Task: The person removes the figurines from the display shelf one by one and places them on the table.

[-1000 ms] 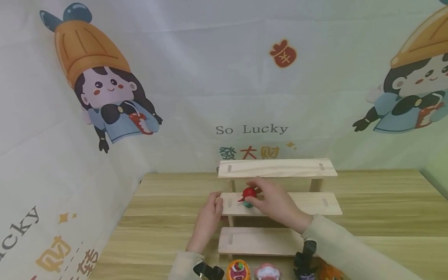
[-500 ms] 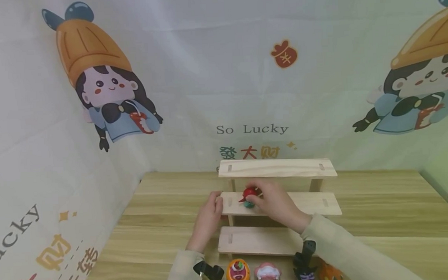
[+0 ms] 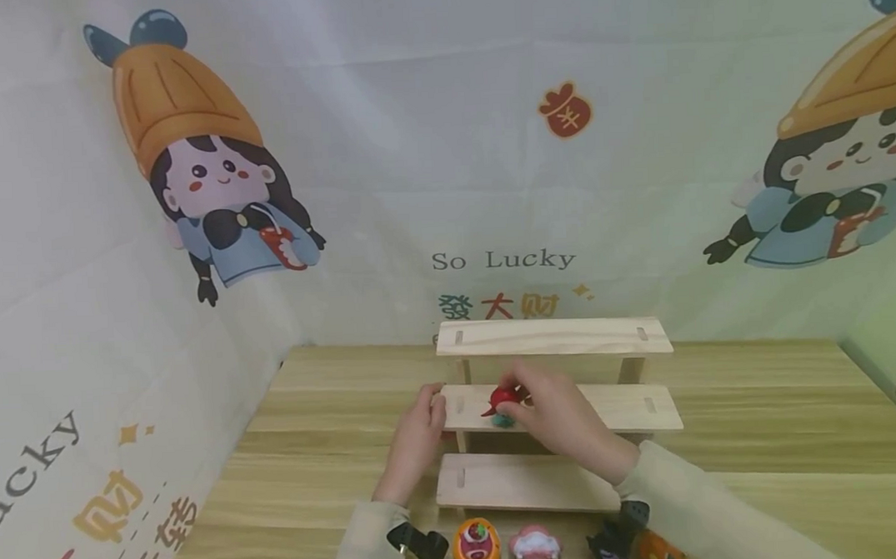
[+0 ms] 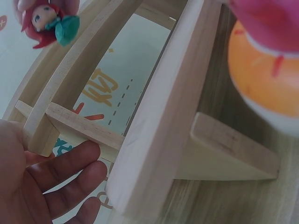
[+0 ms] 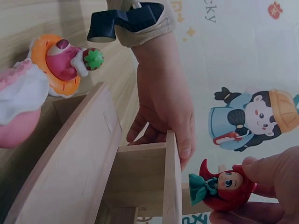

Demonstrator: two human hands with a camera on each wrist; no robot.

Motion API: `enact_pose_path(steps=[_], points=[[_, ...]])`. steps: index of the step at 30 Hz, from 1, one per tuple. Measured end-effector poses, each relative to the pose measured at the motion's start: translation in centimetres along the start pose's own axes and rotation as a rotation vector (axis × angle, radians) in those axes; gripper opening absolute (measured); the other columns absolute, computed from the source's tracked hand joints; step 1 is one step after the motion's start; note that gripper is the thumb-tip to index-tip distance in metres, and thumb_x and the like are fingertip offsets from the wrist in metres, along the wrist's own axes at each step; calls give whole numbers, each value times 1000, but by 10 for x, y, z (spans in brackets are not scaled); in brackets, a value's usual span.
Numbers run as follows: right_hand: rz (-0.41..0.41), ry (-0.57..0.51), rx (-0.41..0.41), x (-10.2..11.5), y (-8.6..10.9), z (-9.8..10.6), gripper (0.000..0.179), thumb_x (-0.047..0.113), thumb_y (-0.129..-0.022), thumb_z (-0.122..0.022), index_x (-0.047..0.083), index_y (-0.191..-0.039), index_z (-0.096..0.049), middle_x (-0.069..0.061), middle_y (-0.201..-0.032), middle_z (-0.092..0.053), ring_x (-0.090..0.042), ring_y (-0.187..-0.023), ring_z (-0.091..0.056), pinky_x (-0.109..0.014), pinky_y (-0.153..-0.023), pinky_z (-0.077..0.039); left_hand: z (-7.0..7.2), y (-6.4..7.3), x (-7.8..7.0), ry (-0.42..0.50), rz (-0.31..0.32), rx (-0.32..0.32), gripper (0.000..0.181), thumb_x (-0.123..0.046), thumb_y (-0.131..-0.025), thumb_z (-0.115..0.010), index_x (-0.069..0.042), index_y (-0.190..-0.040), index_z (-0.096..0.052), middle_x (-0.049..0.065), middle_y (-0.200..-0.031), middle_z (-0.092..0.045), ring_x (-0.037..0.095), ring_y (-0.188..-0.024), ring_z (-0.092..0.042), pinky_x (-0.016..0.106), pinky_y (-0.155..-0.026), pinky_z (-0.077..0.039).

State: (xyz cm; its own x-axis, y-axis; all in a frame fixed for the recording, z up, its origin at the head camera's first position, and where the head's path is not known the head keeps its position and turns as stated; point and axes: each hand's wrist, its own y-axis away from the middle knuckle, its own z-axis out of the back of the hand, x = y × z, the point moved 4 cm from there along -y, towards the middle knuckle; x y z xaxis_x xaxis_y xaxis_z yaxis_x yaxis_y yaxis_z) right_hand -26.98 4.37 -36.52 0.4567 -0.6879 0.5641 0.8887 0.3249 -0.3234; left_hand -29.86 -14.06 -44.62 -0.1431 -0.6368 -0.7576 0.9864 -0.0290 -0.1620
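Observation:
A small red-haired doll figurine [image 5: 226, 184] in a teal dress is pinched by my right hand [image 3: 562, 412], thumb and fingers around its hair. It is close over the left part of the middle board [image 3: 604, 406] of a three-tier wooden display stand. At that board's left end, my left hand [image 3: 413, 435] grips the wood. In the right wrist view its thumb lies along the board's top face, with the other fingers underneath. The left wrist view shows those fingers [image 4: 70, 163] beside the stand's support, and the figurine's face turned outward at the upper left.
Before the stand's lowest board [image 3: 532, 480] stand a pink figure in an orange ring [image 3: 475, 548], a pink-and-white figure [image 3: 535, 547], a dark figure [image 3: 606, 548] and an orange figure [image 3: 661, 549]. The top board [image 3: 551, 337] is behind, near a printed cloth backdrop [image 3: 382, 149].
My right hand has shifted slightly right and nearer to me with the figurine, its wrist swinging right. The left hand keeps its grip on the board.

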Motion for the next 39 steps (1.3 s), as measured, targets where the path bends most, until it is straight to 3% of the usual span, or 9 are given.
enact_pose_path(steps=[8, 14, 20, 24, 30, 34, 39], points=[[96, 53, -28, 9, 15, 4, 20, 18, -79, -78, 17, -85, -59, 7, -83, -66, -7, -76, -63, -26, -69, -51, 1, 1, 0, -2, 8, -5, 38, -23, -103, -37, -4, -133, -48, 23, -102, -68, 28, -72, -68, 41, -69, -51], [145, 39, -10, 15, 29, 7, 18, 18, -79, -76, 19, -85, -59, 9, -84, -67, -5, -77, -63, -26, -70, -52, 1, 1, 0, -18, 14, -2, 39, -24, -103, -37, -5, -135, -48, 22, -100, -68, 23, -70, -65, 36, -63, -49], [164, 10, 17, 24, 43, 11, 18, 19, -79, -77, 20, -85, -60, 12, -82, -62, 0, -71, -54, -21, -67, -49, 2, 1, 0, -39, 22, -11, 39, -24, -103, -37, -5, -134, -48, 22, -106, -67, 22, -73, -62, 40, -69, -50], [215, -25, 11, 31, 52, 12, 18, 18, -78, -77, 19, -87, -61, 12, -84, -64, 0, -77, -60, -23, -71, -52, 2, 1, -1, -35, 18, -14, 38, -24, -103, -37, -5, -134, -49, 24, -112, -66, 26, -83, -65, 45, -76, -51], [264, -44, 8, 35, 63, 11, 18, 18, -78, -77, 20, -88, -62, 13, -85, -64, 0, -79, -59, -25, -72, -53, 1, 1, 0, -22, 30, -12, 37, -24, -103, -37, -6, -134, -49, 23, -110, -66, 26, -81, -66, 45, -77, -51], [289, -82, 33, 38, 73, 9, 18, 17, -80, -76, 20, -89, -61, 13, -88, -63, 1, -79, -56, -24, -71, -52, 0, 1, -1, -7, 34, -3, 38, -25, -103, -37, -6, -135, -48, 22, -108, -67, 25, -77, -67, 46, -78, -51], [273, -137, 119, 39, 86, 2, 18, 17, -82, -75, 20, -87, -58, 14, -89, -62, 3, -78, -54, -21, -70, -51, -1, 2, 1, -11, 34, 5, 39, -26, -103, -36, -6, -136, -46, 22, -111, -66, 26, -83, -67, 46, -80, -51]])
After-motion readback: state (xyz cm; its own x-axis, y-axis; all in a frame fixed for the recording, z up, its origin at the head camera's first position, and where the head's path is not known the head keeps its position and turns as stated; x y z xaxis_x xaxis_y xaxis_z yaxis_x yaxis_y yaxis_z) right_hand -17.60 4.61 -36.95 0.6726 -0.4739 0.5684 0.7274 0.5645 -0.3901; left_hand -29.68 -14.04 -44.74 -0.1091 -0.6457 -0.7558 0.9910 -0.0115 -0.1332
